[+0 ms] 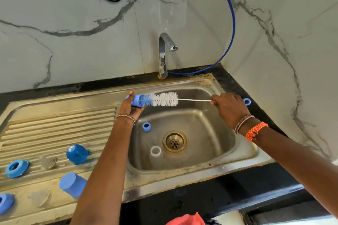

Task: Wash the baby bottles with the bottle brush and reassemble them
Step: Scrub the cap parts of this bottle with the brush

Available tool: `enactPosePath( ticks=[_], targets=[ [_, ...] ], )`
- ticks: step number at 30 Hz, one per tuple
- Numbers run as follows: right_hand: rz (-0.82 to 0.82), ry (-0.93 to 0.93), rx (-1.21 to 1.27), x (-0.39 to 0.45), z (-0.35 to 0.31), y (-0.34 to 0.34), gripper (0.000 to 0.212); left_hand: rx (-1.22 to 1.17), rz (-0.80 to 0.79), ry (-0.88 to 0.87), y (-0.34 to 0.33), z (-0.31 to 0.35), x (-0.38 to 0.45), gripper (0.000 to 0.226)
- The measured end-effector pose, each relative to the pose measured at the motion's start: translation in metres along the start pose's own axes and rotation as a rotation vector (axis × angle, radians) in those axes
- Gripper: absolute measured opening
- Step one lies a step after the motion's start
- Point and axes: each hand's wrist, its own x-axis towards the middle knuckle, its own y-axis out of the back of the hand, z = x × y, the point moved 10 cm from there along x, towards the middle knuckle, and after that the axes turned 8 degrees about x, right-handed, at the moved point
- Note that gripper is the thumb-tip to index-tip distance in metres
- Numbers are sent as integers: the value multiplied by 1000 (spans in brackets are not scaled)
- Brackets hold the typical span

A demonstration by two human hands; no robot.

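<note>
Left hand [130, 108] holds blue bottle [140, 100]; right hand [229, 108] holds brush [165, 99]

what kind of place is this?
Likely a home kitchen: a steel sink with ribbed drainboard, a tap against a marble-look wall, and a dark countertop.

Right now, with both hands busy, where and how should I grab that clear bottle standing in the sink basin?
Probably grip the clear bottle around its neck just below the white rim, coming straight down from above. It stands upright with its open mouth up, left of the drain, its see-through body hard to judge, so the rim is the surest target.
</note>
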Motion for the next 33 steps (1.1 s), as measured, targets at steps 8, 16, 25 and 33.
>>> enactPosePath(
  ticks=[8,16,25,33],
  targets=[
    [408,248,-160,-19,-28,47,2,-129,91,-28,-2,6,11,27],
    [-565,-473,949,-32,12,-27,29,-111,-160,-204,-12,31,7,61],
    [527,289,-83,-28,-48,87,16,-172,18,-109,4,15,15,23],
    [-258,-219,423,1,-3,7,23,-60,17,-193,8,34,-3,13]
  ],
)
